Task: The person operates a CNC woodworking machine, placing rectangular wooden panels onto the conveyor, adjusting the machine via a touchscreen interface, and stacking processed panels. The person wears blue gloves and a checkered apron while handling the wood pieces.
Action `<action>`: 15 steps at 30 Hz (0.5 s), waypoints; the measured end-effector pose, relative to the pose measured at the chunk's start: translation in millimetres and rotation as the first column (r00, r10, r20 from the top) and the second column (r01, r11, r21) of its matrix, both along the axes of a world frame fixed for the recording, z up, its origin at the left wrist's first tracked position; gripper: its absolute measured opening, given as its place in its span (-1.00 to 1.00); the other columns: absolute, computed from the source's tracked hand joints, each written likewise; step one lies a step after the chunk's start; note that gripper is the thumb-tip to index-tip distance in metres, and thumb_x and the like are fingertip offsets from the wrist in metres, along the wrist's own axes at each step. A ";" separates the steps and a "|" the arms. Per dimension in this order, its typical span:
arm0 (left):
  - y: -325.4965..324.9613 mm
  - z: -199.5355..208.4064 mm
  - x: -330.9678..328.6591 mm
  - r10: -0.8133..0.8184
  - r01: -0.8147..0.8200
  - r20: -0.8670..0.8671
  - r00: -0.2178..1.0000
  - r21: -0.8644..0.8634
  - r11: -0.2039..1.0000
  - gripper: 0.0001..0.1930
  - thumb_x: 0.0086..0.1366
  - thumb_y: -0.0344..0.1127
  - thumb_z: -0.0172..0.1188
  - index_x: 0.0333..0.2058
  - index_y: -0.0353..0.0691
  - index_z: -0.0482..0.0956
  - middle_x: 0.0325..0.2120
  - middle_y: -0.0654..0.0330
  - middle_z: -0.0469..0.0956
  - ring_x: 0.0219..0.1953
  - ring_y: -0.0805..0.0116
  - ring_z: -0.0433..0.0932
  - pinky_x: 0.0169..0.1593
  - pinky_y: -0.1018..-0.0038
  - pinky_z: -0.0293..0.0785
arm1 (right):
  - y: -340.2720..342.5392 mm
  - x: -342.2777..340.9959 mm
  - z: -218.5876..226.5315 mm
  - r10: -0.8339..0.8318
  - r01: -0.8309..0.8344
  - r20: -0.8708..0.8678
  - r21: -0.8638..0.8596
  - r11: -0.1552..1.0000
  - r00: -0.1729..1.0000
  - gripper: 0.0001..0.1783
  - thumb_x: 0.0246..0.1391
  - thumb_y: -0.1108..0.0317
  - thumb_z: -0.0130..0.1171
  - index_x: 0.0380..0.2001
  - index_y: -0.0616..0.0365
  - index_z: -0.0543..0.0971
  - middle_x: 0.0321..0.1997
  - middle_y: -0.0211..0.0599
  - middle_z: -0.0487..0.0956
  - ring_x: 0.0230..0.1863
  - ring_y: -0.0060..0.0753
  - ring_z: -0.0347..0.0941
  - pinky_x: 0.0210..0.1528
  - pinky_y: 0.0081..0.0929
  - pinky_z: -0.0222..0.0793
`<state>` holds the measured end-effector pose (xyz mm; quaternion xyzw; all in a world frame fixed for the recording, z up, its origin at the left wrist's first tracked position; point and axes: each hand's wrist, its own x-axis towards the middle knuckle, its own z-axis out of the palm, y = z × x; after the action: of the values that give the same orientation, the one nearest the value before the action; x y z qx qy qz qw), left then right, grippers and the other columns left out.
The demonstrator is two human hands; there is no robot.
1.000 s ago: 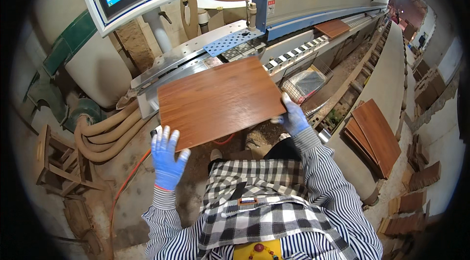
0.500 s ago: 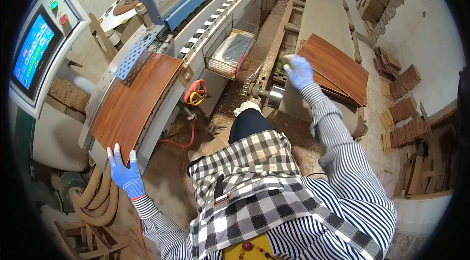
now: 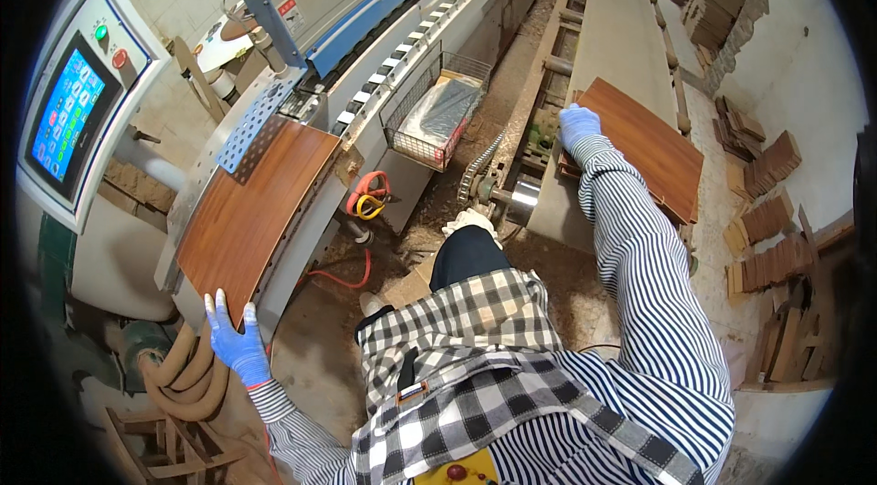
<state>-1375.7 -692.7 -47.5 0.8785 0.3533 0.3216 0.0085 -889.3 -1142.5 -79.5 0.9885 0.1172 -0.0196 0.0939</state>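
My left hand [image 3: 237, 345], in a blue glove with pale fingertips, is at the near end of a reddish-brown wooden board [image 3: 258, 216]. Its fingers are spread, with the tips touching the board's end. That board lies flat on the machine's infeed table, its far part under a perforated blue guard plate [image 3: 262, 124]. On the right, several similar boards [image 3: 647, 145] lie stacked on a belt conveyor. My gloved right hand [image 3: 581, 127] is closed on the left corner of the top board; the fingers' undersides are hidden.
A control panel with a lit screen [image 3: 68, 110] stands at the left. Beside the machine hang a wire basket [image 3: 429, 115] and red and yellow-handled tools [image 3: 368, 195]. The conveyor [image 3: 630, 28] runs away at right. Wood pieces [image 3: 767, 238] line the right wall. Hoses [image 3: 187, 375] coil low left.
My right hand has come down onto the stack's left corner and closed there, its arm reaching farther out. The left hand keeps its place at the board's end. The view has shifted slightly.
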 end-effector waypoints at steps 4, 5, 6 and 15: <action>-1.9 -0.6 -3.3 0.036 -0.036 -0.024 0.999 0.005 0.999 -0.45 0.20 -0.13 0.23 0.14 -0.17 0.42 0.23 0.03 0.27 0.15 0.03 0.40 0.17 0.24 0.33 | -12.5 -27.0 2.8 0.187 -0.191 0.131 0.017 0.981 0.974 -0.73 -0.01 0.24 0.17 -0.26 0.15 0.59 -0.12 -0.12 0.56 -0.11 -0.11 0.55 -0.13 -0.20 0.49; -1.4 -2.7 -2.5 0.040 -0.040 -0.027 0.999 0.002 0.999 -0.46 0.20 -0.12 0.23 0.14 -0.17 0.42 0.23 0.02 0.27 0.15 0.02 0.39 0.17 0.24 0.33 | -16.6 -38.6 7.6 0.192 -0.200 0.189 0.020 0.980 0.963 -0.73 -0.01 0.22 0.17 -0.27 0.14 0.58 -0.17 -0.14 0.56 -0.14 -0.13 0.54 -0.16 -0.20 0.49; -1.0 -3.3 -1.9 0.044 -0.044 -0.031 0.999 -0.001 0.999 -0.46 0.21 -0.12 0.22 0.14 -0.17 0.42 0.23 0.02 0.27 0.15 0.02 0.39 0.17 0.24 0.32 | -20.2 -50.3 13.9 0.196 -0.208 0.246 0.022 0.978 0.949 -0.73 -0.01 0.20 0.17 -0.28 0.13 0.56 -0.21 -0.16 0.55 -0.17 -0.15 0.54 -0.19 -0.21 0.48; 1.2 -3.8 -1.4 0.059 -0.056 -0.075 0.995 0.040 0.998 -0.47 0.28 -0.03 0.13 0.17 -0.12 0.39 0.24 0.03 0.25 0.16 0.00 0.38 0.16 0.21 0.34 | -56.8 -163.2 -37.5 0.282 -0.333 0.421 0.051 0.942 0.862 -0.76 -0.01 0.26 0.11 -0.24 0.05 0.53 -0.37 -0.33 0.49 -0.26 -0.29 0.46 -0.27 -0.27 0.35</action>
<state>-1377.0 -691.5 -51.3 0.8795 0.3725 0.2945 -0.0310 -1052.5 -1199.3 -117.0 0.9430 0.2522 0.2092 0.0575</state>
